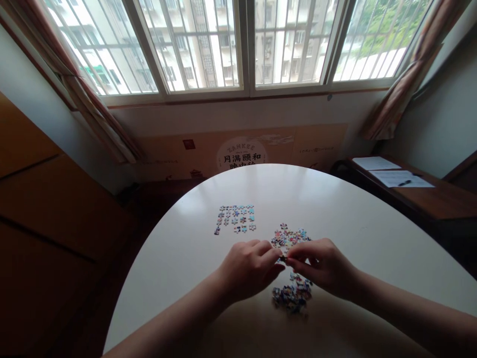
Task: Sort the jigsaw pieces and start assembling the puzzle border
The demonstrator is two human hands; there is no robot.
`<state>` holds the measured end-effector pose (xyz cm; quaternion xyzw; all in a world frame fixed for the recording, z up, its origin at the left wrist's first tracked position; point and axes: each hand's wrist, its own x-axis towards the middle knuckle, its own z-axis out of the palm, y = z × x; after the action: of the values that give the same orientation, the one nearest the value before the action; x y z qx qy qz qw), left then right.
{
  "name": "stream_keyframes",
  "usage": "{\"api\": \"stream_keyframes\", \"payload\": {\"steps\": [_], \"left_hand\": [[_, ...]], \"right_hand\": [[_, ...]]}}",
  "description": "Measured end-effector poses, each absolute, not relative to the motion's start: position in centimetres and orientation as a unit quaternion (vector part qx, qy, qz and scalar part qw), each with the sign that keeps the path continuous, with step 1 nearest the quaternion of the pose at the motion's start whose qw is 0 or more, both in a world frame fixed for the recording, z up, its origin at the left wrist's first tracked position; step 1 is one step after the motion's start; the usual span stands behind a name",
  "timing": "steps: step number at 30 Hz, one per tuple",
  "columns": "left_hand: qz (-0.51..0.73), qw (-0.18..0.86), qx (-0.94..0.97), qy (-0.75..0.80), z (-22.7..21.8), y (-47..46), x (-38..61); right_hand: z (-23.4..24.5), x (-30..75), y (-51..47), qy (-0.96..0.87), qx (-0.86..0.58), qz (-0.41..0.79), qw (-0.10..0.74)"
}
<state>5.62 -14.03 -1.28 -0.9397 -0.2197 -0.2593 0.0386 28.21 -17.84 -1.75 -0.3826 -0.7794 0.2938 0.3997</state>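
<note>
Above the round white table (179, 288), my left hand (250, 262) and my right hand (323, 261) meet fingertip to fingertip. Between them is a small dark jigsaw puzzle piece (283, 258), pinched by the right thumb and fingers. The left fingers close on its other side; its picture is too small to make out. Just beyond the hands lies a loose heap of colourful puzzle pieces (290, 236). Nearer to me, a second, darker heap of pieces (292, 298) lies in shadow. Further left, several pieces (235, 214) are laid out in spaced rows, not joined.
Behind the table stands a low wall with a printed cardboard panel (242, 151) under barred windows. At the right, a brown wooden desk (447, 204) carries paper sheets (398, 178) and a dark pen. An orange-brown cabinet (40, 209) stands at the left.
</note>
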Motion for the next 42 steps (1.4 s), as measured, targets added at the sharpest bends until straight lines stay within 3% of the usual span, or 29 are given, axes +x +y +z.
{"api": "stream_keyframes", "payload": {"steps": [5, 9, 12, 15, 20, 23, 31, 37, 42], "left_hand": [[-0.307, -0.125, -0.918, -0.219, -0.8, -14.9, 5.7], [-0.325, -0.294, -0.867, -0.237, -0.6, -15.1, 5.9], [-0.303, -0.357, -0.848, -0.247, -0.1, -15.1, 5.7], [-0.304, -0.313, -0.853, -0.288, 0.7, -14.2, 4.4], [-0.287, -0.035, -0.844, -0.452, 2.0, -10.0, -0.3], [-0.220, 0.055, -0.821, -0.523, 2.0, -8.0, -2.3], [-0.044, -0.018, -0.857, -0.513, 1.4, -8.0, -1.7], [-0.038, -0.033, -0.867, -0.496, 1.5, -7.4, -2.2], [-0.028, 0.015, -0.853, -0.521, 1.1, -7.3, -1.8]], "right_hand": [[-2.5, 27.2, -19.2, -0.706, -0.412, 0.397, 0.417], [-2.4, 26.6, -19.6, -0.728, -0.403, 0.344, 0.435], [-1.9, 27.1, -20.0, -0.751, -0.387, 0.330, 0.422], [-1.3, 28.5, -20.2, -0.769, -0.385, 0.308, 0.407], [-1.1, 30.7, -19.6, -0.764, -0.390, 0.262, 0.443], [-1.4, 30.9, -19.2, -0.766, -0.390, 0.261, 0.439], [-1.3, 30.9, -19.3, -0.796, -0.357, 0.227, 0.433], [-0.8, 30.9, -19.2, -0.799, -0.356, 0.213, 0.435], [-0.5, 30.8, -19.3, -0.807, -0.340, 0.188, 0.444]]}}
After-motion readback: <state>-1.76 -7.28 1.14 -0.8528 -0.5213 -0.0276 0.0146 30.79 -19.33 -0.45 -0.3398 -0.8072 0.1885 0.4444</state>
